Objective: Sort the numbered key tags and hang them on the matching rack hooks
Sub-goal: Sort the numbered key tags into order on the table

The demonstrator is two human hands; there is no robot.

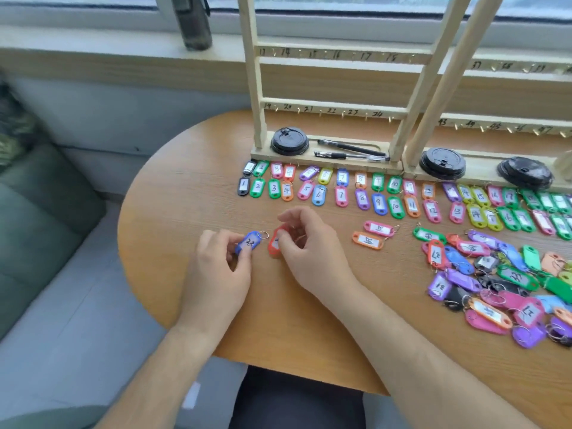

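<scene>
My left hand (221, 267) pinches a blue key tag (249, 242) marked 22, its ring pointing right. Beside it, my right hand (309, 246) holds a red key tag (274, 244) whose number is covered by my fingers. Both tags sit just above the wooden table (173, 212). Two rows of sorted tags (340, 190), numbered from 1 upward, lie in front of the wooden rack (328, 111) with numbered hooks. A second rack (495, 126) stands to its right. An unsorted pile of tags (501, 283) lies at the right.
Black cup lids (289, 141) and two pens (353, 151) rest on the rack bases. Pink and orange tags (373, 234) lie apart mid-table. A dark bottle (193, 23) stands on the window sill. A grey-green sofa (46, 243) is left of the table edge.
</scene>
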